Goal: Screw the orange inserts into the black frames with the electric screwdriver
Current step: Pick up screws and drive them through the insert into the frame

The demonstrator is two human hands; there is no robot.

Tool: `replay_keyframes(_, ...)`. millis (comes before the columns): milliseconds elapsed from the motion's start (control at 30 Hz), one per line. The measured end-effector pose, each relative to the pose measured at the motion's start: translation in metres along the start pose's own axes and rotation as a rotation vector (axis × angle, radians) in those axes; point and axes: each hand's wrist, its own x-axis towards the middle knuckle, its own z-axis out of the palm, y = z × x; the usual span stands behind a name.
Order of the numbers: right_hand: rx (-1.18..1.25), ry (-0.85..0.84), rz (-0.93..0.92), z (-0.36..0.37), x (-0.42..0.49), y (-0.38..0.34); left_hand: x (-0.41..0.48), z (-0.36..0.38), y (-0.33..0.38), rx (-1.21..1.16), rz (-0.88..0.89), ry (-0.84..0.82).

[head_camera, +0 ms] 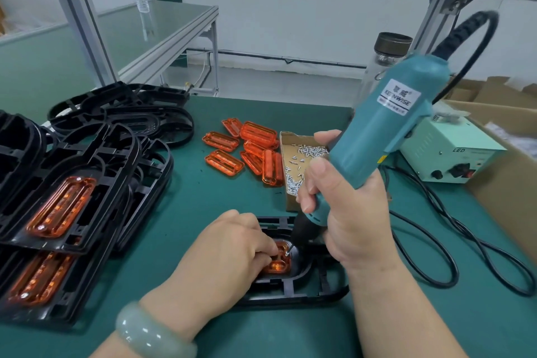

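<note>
Orange insert [280,263] sits seated in the black frame [319,291] at lower centre, mostly covered by the left hand [232,247]. Its fingers [263,253] bend down onto the insert and pin it in place, tips just beside the drive point. Right hand [345,212] is wrapped fully round the lower barrel of the electric screwdriver [386,122], thumb on the front, tool top leaning to upper right. Bit tip meets a small screw [287,253] at the insert's exposed right end; touching or a hair off, cannot tell. Key relation: the screw lies right of the left fingertips and below-left of the right fist. The insert's long axis seems to run leftward under the palm, mostly hidden. Likely next is a push down along the tilted tool axis; the left fingertips are the closest obstruction. Around: cardboard tray of screws [293,154] behind the right hand, loose inserts [247,148] at centre, stack of finished frames [66,203] at left, empty frames [130,113] upper left, power supply [447,151] and its black cable [436,241] at right, all on the green mat [218,206].
</note>
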Motion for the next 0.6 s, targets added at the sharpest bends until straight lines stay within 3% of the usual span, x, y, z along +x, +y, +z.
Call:
replay_keyframes(267, -0.049, -0.163, 0.048, 0.0085, 0.0032, -0.0001, 0.0007, 0.0008, 0.0018, 0.022, -0.022, 0.005)
replay_keyframes(600, -0.018, -0.107, 0.065, 0.0063, 0.0003, 0.0004, 0.0013, 0.0010, 0.0057, 0.092, -0.073, 0.016)
